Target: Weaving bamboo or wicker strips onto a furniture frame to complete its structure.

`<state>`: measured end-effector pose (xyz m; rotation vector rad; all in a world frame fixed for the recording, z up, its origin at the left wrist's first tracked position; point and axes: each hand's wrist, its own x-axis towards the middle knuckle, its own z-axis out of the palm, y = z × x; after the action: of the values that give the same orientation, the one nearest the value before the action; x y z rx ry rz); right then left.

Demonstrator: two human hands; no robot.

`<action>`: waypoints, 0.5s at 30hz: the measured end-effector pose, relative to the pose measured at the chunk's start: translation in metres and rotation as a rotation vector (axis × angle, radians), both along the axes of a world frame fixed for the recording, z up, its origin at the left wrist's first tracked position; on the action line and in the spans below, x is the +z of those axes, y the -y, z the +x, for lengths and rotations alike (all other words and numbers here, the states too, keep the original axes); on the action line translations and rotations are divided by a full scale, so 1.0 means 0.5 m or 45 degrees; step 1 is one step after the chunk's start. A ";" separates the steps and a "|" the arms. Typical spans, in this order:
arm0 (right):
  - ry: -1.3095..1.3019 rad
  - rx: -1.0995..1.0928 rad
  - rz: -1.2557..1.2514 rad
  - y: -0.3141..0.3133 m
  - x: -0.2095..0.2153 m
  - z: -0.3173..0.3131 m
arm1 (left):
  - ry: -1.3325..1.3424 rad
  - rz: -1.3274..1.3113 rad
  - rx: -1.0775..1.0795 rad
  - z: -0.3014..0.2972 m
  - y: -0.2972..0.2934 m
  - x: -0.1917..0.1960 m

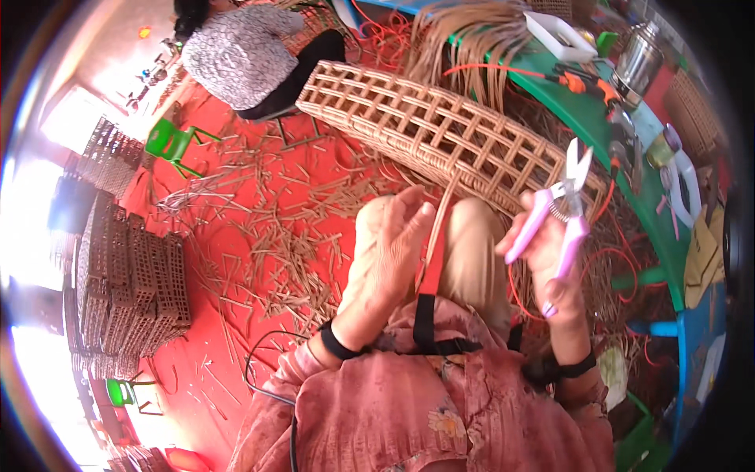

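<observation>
A long woven basket [425,118] with an open lattice lies slantwise in front of my knees. From its near edge a tan strand [442,224] hangs down between my legs. Just left of that strand is my left hand [399,236], thumb and fingers apart, with nothing visible in it. Pink-handled pruning shears [576,228] rest in my right hand [541,256]. Their blades are spread and point up, beside the basket's right end.
Cut strand pieces [291,228] litter the red floor. A green table [566,110] at the right bears a white tray [560,35], a metal flask [638,57] and tools. Stacked woven panels [130,275] and a green chair [169,141] stand left. Another person [240,59] sits far left.
</observation>
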<state>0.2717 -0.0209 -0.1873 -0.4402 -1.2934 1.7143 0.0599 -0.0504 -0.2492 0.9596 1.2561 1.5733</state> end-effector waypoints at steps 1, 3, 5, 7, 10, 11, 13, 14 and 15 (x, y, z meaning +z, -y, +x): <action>0.105 -0.152 0.068 -0.004 -0.002 0.021 | -0.095 -0.096 0.051 0.000 -0.006 0.001; 0.500 -0.392 0.325 -0.009 -0.003 0.061 | -0.416 -0.187 0.022 0.019 -0.002 0.014; 0.700 -0.523 0.466 -0.007 0.002 0.058 | -0.754 -0.250 0.019 0.023 -0.008 0.009; 1.098 -0.737 0.951 -0.007 0.010 0.030 | -0.284 -0.319 -0.065 0.026 -0.027 -0.078; 1.660 -0.791 1.267 -0.008 -0.001 0.021 | 0.102 -0.352 -0.208 0.016 -0.034 -0.093; 1.750 -0.808 1.288 -0.010 -0.014 0.023 | 0.283 -0.342 -0.253 0.017 -0.027 -0.074; 1.820 -0.849 1.324 -0.018 -0.036 0.020 | 0.413 -0.365 -0.207 0.028 -0.022 -0.014; 1.875 -0.891 1.371 -0.024 -0.040 0.016 | 0.419 -0.363 -0.213 0.023 -0.024 0.000; 1.851 -0.862 1.369 -0.028 -0.041 0.011 | 0.494 -0.372 -0.258 0.017 -0.025 0.009</action>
<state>0.2774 -0.0071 -0.2077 -1.3136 -2.3503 -0.2400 0.0682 -0.0381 -0.2445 0.5443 1.0418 1.2964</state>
